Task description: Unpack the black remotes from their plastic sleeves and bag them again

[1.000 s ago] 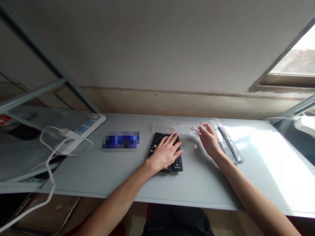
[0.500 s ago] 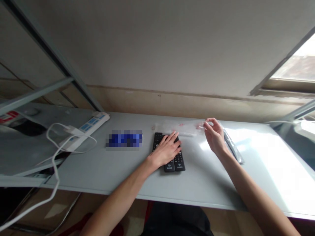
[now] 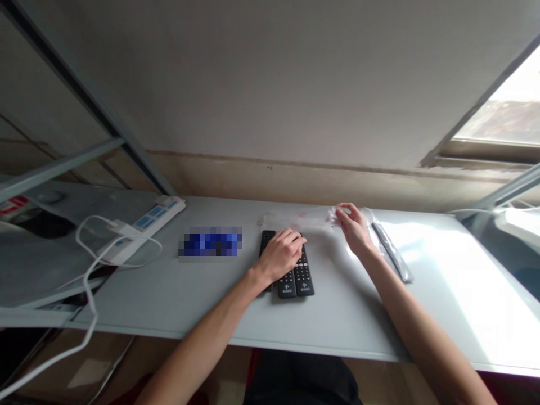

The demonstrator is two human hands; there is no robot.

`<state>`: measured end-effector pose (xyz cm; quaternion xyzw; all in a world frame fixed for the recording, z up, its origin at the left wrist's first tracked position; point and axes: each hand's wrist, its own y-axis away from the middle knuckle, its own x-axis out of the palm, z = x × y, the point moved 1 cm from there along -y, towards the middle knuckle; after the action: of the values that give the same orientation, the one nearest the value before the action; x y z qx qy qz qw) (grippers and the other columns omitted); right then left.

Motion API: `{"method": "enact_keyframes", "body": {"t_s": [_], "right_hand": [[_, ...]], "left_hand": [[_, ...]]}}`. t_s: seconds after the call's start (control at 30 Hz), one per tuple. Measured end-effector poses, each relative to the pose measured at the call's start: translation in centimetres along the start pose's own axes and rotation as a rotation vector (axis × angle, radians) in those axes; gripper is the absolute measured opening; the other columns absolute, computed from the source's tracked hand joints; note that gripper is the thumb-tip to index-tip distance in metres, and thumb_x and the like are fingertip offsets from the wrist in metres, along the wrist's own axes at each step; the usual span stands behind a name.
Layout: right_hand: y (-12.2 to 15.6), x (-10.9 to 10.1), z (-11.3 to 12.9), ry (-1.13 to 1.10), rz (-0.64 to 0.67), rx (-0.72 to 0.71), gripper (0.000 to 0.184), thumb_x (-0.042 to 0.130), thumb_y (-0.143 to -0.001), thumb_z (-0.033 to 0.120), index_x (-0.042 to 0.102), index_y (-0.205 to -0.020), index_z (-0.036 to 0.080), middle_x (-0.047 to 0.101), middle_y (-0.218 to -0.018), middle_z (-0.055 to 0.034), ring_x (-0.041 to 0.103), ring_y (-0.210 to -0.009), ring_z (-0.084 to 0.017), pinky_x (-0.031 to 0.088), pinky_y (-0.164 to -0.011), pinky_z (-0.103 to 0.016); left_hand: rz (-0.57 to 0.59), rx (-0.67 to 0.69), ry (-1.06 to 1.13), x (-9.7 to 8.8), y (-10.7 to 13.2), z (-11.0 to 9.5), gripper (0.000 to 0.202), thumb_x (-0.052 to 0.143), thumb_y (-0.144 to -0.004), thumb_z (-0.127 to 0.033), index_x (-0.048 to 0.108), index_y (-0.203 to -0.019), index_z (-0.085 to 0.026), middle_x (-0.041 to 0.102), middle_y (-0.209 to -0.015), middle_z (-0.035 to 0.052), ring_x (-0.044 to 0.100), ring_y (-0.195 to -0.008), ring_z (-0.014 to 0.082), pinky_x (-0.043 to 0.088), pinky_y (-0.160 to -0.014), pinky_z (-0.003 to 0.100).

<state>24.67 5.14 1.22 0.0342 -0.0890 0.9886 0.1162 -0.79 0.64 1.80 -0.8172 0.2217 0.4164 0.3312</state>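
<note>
Three black remote controls (image 3: 304, 278) lie side by side on the grey desk (image 3: 169, 298). My left hand (image 3: 282, 254) is over them with its fingers curled down onto the upper part of the middle and right ones, hiding much of the middle one. The left remote control (image 3: 267, 239) shows partly beside the hand. Behind them, my right hand (image 3: 353, 226) is closed in a pinch on the right end of a clear plastic bag (image 3: 295, 217) with red print. To the right of that hand lies a dark, slim item in a clear plastic sleeve (image 3: 392, 253).
A white power strip (image 3: 147, 225) with a plugged-in white cable (image 3: 90, 292) lies at the left. A blurred-out blue object (image 3: 211, 245) is between it and the remotes. The wall (image 3: 270, 183) runs behind the desk, and metal frame posts (image 3: 139, 163) stand at the side.
My left hand's fingers, spread flat over the remotes before, are now curled in. My right hand has shifted slightly left with the bag's end, and more of the sleeved item shows.
</note>
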Motion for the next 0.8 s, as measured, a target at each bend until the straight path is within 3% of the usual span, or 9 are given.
{"method": "enact_keyframes", "body": {"t_s": [0.07, 0.13, 0.3, 0.43, 0.53, 0.6, 0.7, 0.8], "right_hand": [[0.1, 0.1, -1.7, 0.073, 0.003, 0.018, 0.051, 0.079, -0.079, 0.064, 0.058, -0.103, 0.025, 0.066, -0.070, 0.0038, 0.061, -0.055, -0.015, 0.045, -0.049, -0.025], [0.3, 0.2, -2.9, 0.160, -0.011, 0.014, 0.050, 0.072, -0.084, 0.065, 0.054, -0.109, 0.025, 0.063, -0.068, 0.0051, 0.055, -0.048, -0.013, 0.038, -0.045, -0.023], [0.7, 0.4, -4.2, 0.422, -0.059, -0.082, 0.035, 0.061, -0.095, 0.052, 0.055, -0.117, 0.024, 0.056, -0.064, 0.0067, 0.047, -0.052, -0.014, 0.039, -0.052, -0.026], [0.8, 0.5, -4.1, 0.611, -0.096, -0.162, 0.028, 0.056, -0.099, 0.040, 0.059, -0.120, 0.022, 0.057, -0.071, 0.0037, 0.048, -0.060, -0.017, 0.048, -0.068, -0.034], [1.4, 0.8, -3.1, 0.719, -0.154, -0.243, 0.034, 0.056, -0.100, 0.037, 0.060, -0.130, 0.021, 0.066, -0.105, -0.0101, 0.061, -0.090, -0.025, 0.052, -0.090, -0.046], [2.3, 1.1, -2.3, 0.854, -0.133, -0.360, 0.039, 0.052, -0.103, 0.034, 0.058, -0.140, 0.022, 0.061, -0.134, -0.0174, 0.059, -0.120, -0.031, 0.049, -0.105, -0.053], [4.4, 1.8, -1.8, 1.083, 0.040, -0.478, 0.046, 0.041, -0.110, 0.032, 0.053, -0.154, 0.026, 0.051, -0.159, -0.0162, 0.044, -0.149, -0.035, 0.045, -0.115, -0.057], [6.2, 1.9, -2.5, 1.204, 0.216, -0.389, 0.054, 0.036, -0.113, 0.036, 0.042, -0.166, 0.029, 0.040, -0.173, -0.0120, 0.026, -0.163, -0.040, 0.041, -0.121, -0.061]], "left_hand": [[-0.036, 0.018, -0.051, 0.0, -0.1, 0.1, 0.029, 0.049, -0.104, -0.011, 0.075, -0.116, -0.016, 0.076, -0.107, 0.0116, 0.066, -0.109, 0.0285, 0.056, -0.102, 0.047], [-0.096, 0.020, -0.094, -0.1, -0.2, 0.2, 0.028, 0.050, -0.103, -0.010, 0.075, -0.114, -0.017, 0.075, -0.107, 0.0101, 0.066, -0.109, 0.0274, 0.056, -0.101, 0.046], [-0.238, -0.080, -0.175, -0.6, -0.4, 1.9, 0.033, 0.050, -0.105, -0.014, 0.073, -0.129, -0.017, 0.067, -0.143, 0.0134, 0.057, -0.138, 0.0293, 0.049, -0.119, 0.050], [-0.171, -0.195, -0.198, -0.9, -0.4, 4.0, 0.039, 0.046, -0.110, -0.024, 0.070, -0.140, -0.017, 0.056, -0.162, 0.0120, 0.038, -0.159, 0.0337, 0.035, -0.130, 0.059], [-0.084, -0.277, -0.154, -0.7, -0.3, 5.3, 0.043, 0.042, -0.111, -0.030, 0.071, -0.140, -0.017, 0.048, -0.168, 0.0117, 0.034, -0.162, 0.0343, 0.033, -0.132, 0.058], [-0.055, -0.311, -0.119, -0.5, -0.2, 5.8, 0.044, 0.043, -0.111, -0.030, 0.069, -0.143, -0.016, 0.039, -0.173, 0.0117, 0.035, -0.162, 0.0333, 0.032, -0.133, 0.053], [-0.037, -0.335, -0.109, 0.0, 0.0, 6.1, 0.045, 0.045, -0.110, -0.031, 0.065, -0.149, -0.019, 0.038, -0.174, 0.0103, 0.037, -0.161, 0.0320, 0.031, -0.134, 0.052], [-0.030, -0.355, -0.142, 0.2, 0.2, 6.2, 0.045, 0.047, -0.109, -0.032, 0.064, -0.150, -0.022, 0.047, -0.169, 0.0096, 0.039, -0.160, 0.0326, 0.032, -0.133, 0.055]]}}
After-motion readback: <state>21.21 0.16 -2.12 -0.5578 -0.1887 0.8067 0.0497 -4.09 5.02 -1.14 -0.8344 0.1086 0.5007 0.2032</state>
